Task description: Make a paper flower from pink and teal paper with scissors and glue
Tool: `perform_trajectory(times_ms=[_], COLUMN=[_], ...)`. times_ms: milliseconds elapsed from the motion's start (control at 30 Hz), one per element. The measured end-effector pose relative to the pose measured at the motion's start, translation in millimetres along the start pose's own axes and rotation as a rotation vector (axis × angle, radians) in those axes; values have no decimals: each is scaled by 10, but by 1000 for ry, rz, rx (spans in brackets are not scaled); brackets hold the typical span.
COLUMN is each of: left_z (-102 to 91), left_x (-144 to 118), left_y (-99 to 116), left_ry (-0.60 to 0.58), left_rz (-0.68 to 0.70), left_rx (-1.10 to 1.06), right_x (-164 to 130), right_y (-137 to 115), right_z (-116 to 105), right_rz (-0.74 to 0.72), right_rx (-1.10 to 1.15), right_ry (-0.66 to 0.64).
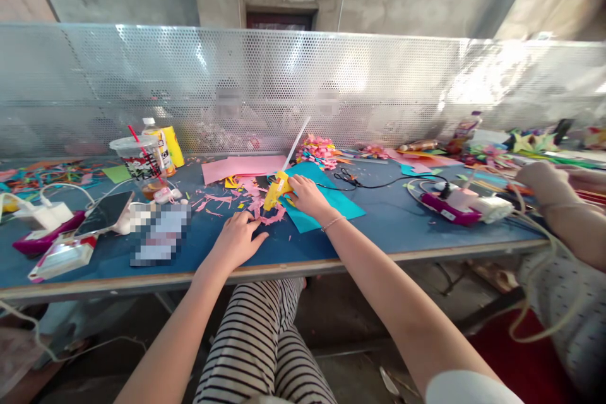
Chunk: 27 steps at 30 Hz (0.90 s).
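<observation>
A yellow glue gun (277, 190) sits gripped in the right hand (308, 197), a white glue stick (297, 142) slanting up from its far end. Tool and hand are over the middle of the blue table (388, 221), by pink paper scraps (256, 207). Nearer and left, the left hand (238, 238) lies palm down, loosely spread, fingertips at the scraps. A turquoise sheet (303, 221) lies to the right.

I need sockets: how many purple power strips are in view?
2: one purple power strip lies well left of the left hand, a second power strip right of the right hand. Others may be hidden.
</observation>
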<state>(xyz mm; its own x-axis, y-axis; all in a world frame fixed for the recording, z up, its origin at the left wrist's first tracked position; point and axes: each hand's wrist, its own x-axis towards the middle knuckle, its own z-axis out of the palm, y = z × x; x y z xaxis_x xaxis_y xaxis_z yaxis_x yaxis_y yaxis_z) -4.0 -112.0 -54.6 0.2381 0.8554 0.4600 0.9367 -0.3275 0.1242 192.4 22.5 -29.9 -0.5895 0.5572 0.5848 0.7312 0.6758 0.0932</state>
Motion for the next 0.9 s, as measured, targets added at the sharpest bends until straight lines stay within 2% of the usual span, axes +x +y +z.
perform_trajectory(times_ms=[633, 900], left_z=[0, -13], left_x=[-4, -2], left_y=[-7, -3], left_ry=[-5, -15], left_rz=[-1, 3], left_rx=[1, 26], right_x=[14, 13], right_y=[61, -59], right_z=[31, 46], right_rz=[13, 142], right_rx=[27, -21], right_ry=[11, 90])
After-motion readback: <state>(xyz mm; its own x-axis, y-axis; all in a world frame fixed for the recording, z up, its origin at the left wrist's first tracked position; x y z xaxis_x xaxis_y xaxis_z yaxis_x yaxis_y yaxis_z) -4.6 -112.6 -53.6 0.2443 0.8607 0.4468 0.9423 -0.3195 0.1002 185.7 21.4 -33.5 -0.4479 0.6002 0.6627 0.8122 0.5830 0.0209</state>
